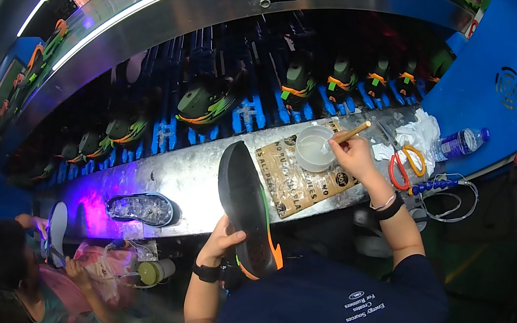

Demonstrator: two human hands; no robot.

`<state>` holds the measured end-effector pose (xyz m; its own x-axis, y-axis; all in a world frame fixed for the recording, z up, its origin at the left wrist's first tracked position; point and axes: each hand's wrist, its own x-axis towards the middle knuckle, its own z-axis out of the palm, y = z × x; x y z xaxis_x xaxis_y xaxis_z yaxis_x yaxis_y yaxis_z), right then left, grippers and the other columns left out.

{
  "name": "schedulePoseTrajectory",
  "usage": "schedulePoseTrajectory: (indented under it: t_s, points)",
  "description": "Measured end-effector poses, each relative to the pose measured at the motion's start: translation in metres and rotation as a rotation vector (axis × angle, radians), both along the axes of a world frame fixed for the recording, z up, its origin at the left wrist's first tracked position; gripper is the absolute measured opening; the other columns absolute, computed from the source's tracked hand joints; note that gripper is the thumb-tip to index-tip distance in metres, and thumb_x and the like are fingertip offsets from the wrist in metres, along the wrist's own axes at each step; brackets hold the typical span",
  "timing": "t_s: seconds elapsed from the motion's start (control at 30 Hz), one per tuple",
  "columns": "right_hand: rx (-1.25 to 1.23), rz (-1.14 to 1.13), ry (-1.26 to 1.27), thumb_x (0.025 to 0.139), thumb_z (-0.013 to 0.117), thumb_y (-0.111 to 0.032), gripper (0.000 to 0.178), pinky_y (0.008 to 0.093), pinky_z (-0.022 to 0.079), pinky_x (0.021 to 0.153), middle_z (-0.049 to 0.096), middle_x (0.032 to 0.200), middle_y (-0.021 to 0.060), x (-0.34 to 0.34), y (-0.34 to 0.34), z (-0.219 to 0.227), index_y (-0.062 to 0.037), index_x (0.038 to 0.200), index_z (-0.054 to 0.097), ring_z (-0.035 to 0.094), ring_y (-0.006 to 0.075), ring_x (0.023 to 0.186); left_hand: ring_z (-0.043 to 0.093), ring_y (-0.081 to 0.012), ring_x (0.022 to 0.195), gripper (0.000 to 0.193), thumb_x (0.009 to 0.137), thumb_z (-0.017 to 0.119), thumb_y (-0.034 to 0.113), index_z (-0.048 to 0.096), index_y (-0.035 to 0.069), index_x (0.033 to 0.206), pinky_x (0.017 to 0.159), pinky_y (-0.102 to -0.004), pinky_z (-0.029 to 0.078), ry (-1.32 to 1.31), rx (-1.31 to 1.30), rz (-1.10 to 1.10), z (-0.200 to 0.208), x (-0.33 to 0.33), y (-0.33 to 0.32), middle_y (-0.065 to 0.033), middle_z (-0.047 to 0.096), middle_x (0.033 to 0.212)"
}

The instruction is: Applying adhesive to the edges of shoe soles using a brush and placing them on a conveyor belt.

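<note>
My left hand (pixel 221 241) grips a black shoe sole (pixel 243 202) with a green and orange edge. The sole is tilted up over the near edge of the metal bench (pixel 199 183), its dark inner face toward me. In my right hand (pixel 353 154) is a brush with a light wooden handle (pixel 353 133), held over a clear round tub (pixel 313 161). Its bristles are down inside the tub, which contains a whitish liquid. Brown printed paper (pixel 296 196) lies under the tub.
Scissors with red and orange handles (pixel 413 163), crumpled white tissue (pixel 422 135) and a purple-labelled bottle (pixel 462 144) lie at the right. A second sole (pixel 143 207) rests on the bench at left. Shoes (pixel 210 102) ride blue holders behind. At lower left, a co-worker (pixel 25 267) holds a sole.
</note>
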<state>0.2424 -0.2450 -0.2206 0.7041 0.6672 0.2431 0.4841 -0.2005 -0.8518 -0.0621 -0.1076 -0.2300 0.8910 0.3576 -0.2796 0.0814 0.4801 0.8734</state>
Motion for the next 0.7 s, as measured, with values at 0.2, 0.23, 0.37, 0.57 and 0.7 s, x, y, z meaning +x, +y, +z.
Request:
schedulePoseTrajectory:
  t_s: [0.2,0.23,0.37,0.57,0.7]
  points:
    - [0.014,-0.001,0.034,0.077,0.06,-0.017,0.019,0.0241,0.037,0.046,0.056,0.058,0.0052,0.001,-0.001,0.002,0.0018,0.079,0.06,0.048,0.0084,0.05,0.043,-0.021,0.108,0.081,0.066,0.072,0.035,0.03,-0.001,0.125,0.092,-0.0326,0.034,-0.126,0.165,0.065,0.006,0.015,0.024,-0.0112,0.043,0.118]
    - [0.066,0.008,0.064,0.077,0.06,-0.017,0.019,0.024,0.038,0.047,0.056,0.059,0.0047,0.001,-0.002,0.003,0.0016,0.079,0.06,0.048,0.0081,0.05,0.043,-0.0205,0.109,0.08,0.067,0.072,0.034,0.03,-0.001,0.125,0.092,-0.0326,0.033,-0.167,0.19,0.095,0.01,0.019,0.029,-0.0109,0.043,0.118]
    - [-0.033,0.161,0.106,0.076,0.061,-0.017,0.019,0.0231,0.039,0.048,0.056,0.06,0.003,0.0,-0.008,0.011,0.0011,0.079,0.06,0.049,0.0064,0.053,0.046,-0.0183,0.104,0.079,0.063,0.075,0.038,0.036,0.0,0.12,0.089,-0.0307,0.036,-0.331,0.322,0.248,0.032,0.046,0.046,-0.0078,0.048,0.113]
    - [0.258,0.081,0.402,0.079,0.059,-0.013,0.013,0.0188,0.037,0.047,0.053,0.062,0.0005,-0.014,-0.013,0.046,-0.0001,0.083,0.057,0.046,0.0045,0.052,0.051,-0.0169,0.096,0.065,0.064,0.077,0.027,0.043,0.001,0.113,0.083,-0.0296,0.041,-0.527,0.515,0.316,0.083,0.071,0.05,-0.0072,0.053,0.105]
    - [0.39,0.219,0.42,0.081,0.056,-0.01,0.011,0.0164,0.037,0.046,0.054,0.067,0.0008,-0.04,-0.029,0.077,-0.001,0.087,0.056,0.047,0.0035,0.054,0.057,-0.0164,0.085,0.055,0.061,0.078,0.018,0.05,-0.001,0.105,0.075,-0.0272,0.045,-0.571,0.607,0.256,0.11,0.077,0.041,-0.0064,0.058,0.095]
